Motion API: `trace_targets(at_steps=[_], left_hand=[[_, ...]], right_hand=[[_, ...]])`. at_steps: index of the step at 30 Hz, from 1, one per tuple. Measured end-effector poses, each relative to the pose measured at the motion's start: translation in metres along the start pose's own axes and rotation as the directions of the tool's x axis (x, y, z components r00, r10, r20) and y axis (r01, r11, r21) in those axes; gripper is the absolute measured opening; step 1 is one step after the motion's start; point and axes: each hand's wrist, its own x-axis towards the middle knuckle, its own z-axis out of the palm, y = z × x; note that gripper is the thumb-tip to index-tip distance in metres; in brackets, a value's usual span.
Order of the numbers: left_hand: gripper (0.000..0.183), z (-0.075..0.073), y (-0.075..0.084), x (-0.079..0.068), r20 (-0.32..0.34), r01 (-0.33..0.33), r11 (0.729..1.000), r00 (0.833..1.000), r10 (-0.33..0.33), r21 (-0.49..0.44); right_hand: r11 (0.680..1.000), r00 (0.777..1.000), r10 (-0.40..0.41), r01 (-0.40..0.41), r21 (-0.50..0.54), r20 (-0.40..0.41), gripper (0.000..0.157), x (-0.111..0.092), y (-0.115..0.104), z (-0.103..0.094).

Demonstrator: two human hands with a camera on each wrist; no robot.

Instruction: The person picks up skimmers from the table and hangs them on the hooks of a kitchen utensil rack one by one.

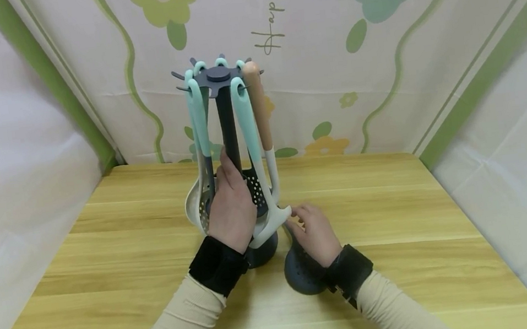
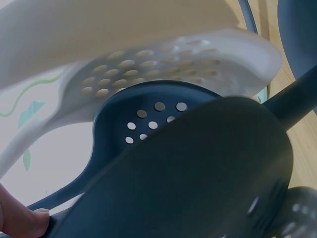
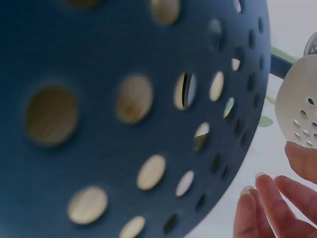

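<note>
A dark utensil rack (image 1: 218, 75) bears several utensils, most with mint handles and one with a wooden handle (image 1: 258, 107). My left hand (image 1: 232, 213) reaches in among them, its fingers pointing up beside the central pole. In the left wrist view, a fingertip (image 2: 34, 220) touches a dark neck beside a dark slotted utensil (image 2: 116, 119); whether the hand grips is hidden. At the lower right, my right hand (image 1: 315, 233) is beside a dark skimmer (image 1: 303, 276). Its fingers (image 3: 272, 203) look loose and apart, with nothing visibly held.
A white utensil head (image 1: 271, 224) juts out between my hands. White slotted heads hang close by, one white utensil (image 2: 237, 54) above the dark ones in the left wrist view. The rack stands on a wooden table (image 1: 383, 199), with a flowered cloth (image 1: 322, 79) behind it.
</note>
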Motion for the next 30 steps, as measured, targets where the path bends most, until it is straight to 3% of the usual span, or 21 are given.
trace_targets(at_steps=[12,30], left_hand=[[0.066,0.0011,-0.0004,0.0001,0.001,0.004,1.000,1.000,-0.004,0.008],[0.062,0.0015,-0.0014,0.0017,0.007,-0.003,1.000,1.000,0.003,0.003]], right_hand=[[0.999,0.996,0.052,-0.051,-0.014,0.069,0.030,-0.0020,0.0048,0.0005],[0.983,0.965,0.163,-0.142,-0.114,0.207,0.041,-0.0022,0.0092,0.0046]])
